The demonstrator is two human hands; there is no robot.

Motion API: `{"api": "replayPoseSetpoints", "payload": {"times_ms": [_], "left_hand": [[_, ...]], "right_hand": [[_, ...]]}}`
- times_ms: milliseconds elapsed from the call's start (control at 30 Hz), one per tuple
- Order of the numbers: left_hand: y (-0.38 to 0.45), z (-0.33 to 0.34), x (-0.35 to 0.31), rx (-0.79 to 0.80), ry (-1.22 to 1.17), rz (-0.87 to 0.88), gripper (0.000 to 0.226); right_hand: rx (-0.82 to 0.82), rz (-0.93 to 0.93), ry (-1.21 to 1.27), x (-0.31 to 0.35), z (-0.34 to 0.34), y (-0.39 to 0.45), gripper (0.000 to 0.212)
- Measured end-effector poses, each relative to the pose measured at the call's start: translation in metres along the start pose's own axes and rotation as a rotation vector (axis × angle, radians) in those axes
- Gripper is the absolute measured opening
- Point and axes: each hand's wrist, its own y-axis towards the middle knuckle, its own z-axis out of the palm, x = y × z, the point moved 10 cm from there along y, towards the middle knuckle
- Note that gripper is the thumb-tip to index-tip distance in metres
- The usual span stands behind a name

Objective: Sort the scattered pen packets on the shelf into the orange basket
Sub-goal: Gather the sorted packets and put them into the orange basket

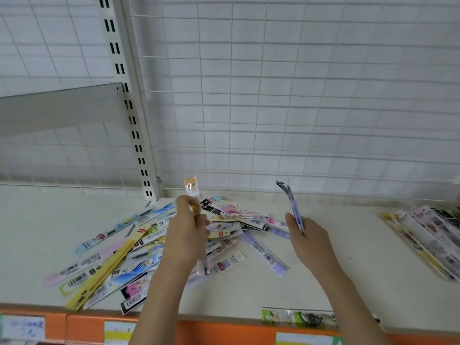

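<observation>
I am working over the shelf (323,282) with both hands raised above the scattered pen packets (139,250), which are lying in a loose heap from the shelf's middle toward its front-left edge. My left hand (185,235) is gripping an orange-topped packet (193,195), holding it upright so its top is pointing at the wire grid back panel (298,95); more packets may be bunched in that grip below, though I cannot tell how many. My right hand (308,235) is pinching a blue-and-white packet (293,207) between thumb and fingers, tilted up and back. A second, tidier row of packets (428,235) is lying at the shelf's right edge, and a green packet (296,316) is sitting on the front edge near my right forearm. The orange basket is not showing anywhere; only the orange strip (224,329) along the shelf front is in view. I am judging this to be the gathering step, with most of the heap not yet collected. Next I am expecting to need to find the basket, carry both held packets to it, and let them go inside without dropping them.
</observation>
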Motion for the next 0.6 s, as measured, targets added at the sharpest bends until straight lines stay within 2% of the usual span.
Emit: {"api": "replayPoseSetpoints", "payload": {"times_ms": [133,233,367,433,600], "left_hand": [[0.002,-0.018,0.002,-0.046,0.047,0.041,0.039],[0.004,-0.045,0.005,-0.15,0.168,0.056,0.028],[0.0,-0.08,0.015,-0.244,0.216,0.038,0.023],[-0.004,-0.088,0.021,-0.236,0.246,0.054,0.02],[-0.005,-0.086,0.044,-0.096,0.384,0.021,0.02]], "right_hand": [[0.106,-0.108,-0.098,0.022,0.021,0.012,0.031],[0.192,-0.188,-0.238,0.039,0.042,0.023,0.024],[0.249,-0.239,-0.437,0.053,0.066,0.036,0.027],[0.287,-0.245,-0.493,0.058,0.079,0.041,0.018],[0.313,-0.282,-0.636,0.064,0.105,0.044,0.03]]}}
